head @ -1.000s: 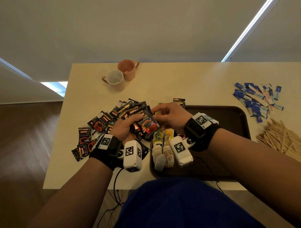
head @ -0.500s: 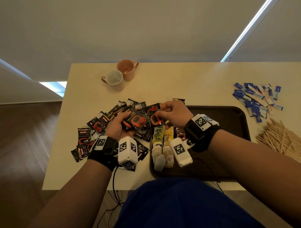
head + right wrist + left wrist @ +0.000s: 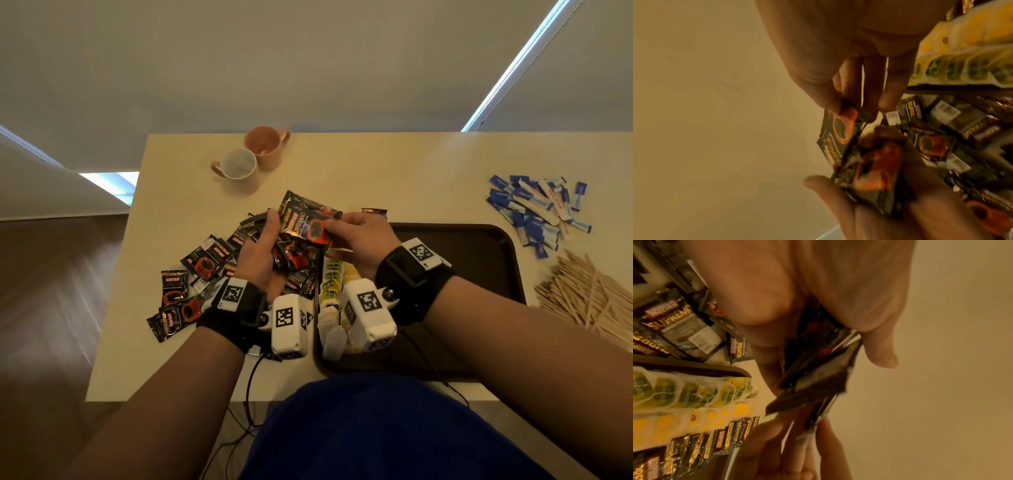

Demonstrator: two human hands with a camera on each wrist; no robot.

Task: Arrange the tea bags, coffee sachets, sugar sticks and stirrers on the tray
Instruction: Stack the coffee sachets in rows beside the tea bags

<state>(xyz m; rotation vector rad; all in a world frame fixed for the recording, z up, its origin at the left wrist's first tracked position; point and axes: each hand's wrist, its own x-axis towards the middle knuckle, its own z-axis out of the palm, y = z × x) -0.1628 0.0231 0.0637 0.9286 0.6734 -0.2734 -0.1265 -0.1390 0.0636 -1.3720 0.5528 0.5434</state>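
My left hand (image 3: 263, 246) grips a small stack of black coffee sachets (image 3: 291, 255) above the table's left middle. My right hand (image 3: 356, 236) pinches one black and orange coffee sachet (image 3: 308, 222) by its edge, right beside that stack. In the right wrist view the pinched coffee sachet (image 3: 838, 129) hangs from thumb and forefinger over the left palm's stack (image 3: 875, 172). More loose sachets (image 3: 202, 263) lie scattered on the table at left. The dark brown tray (image 3: 479, 260) holds rows of tea bags (image 3: 332, 284) at its left end; in the left wrist view a row of sachets (image 3: 701, 447) lies beside the tea bags (image 3: 694, 394).
Two peach mugs (image 3: 253, 161) stand at the back of the table. A pile of blue and white sugar sticks (image 3: 534, 212) and a heap of wooden stirrers (image 3: 589, 294) lie right of the tray. Cables hang off the table's front edge.
Both hands have risen from the sachet pile. The right hand has drawn one sachet up and away from the stack that the left hand holds.
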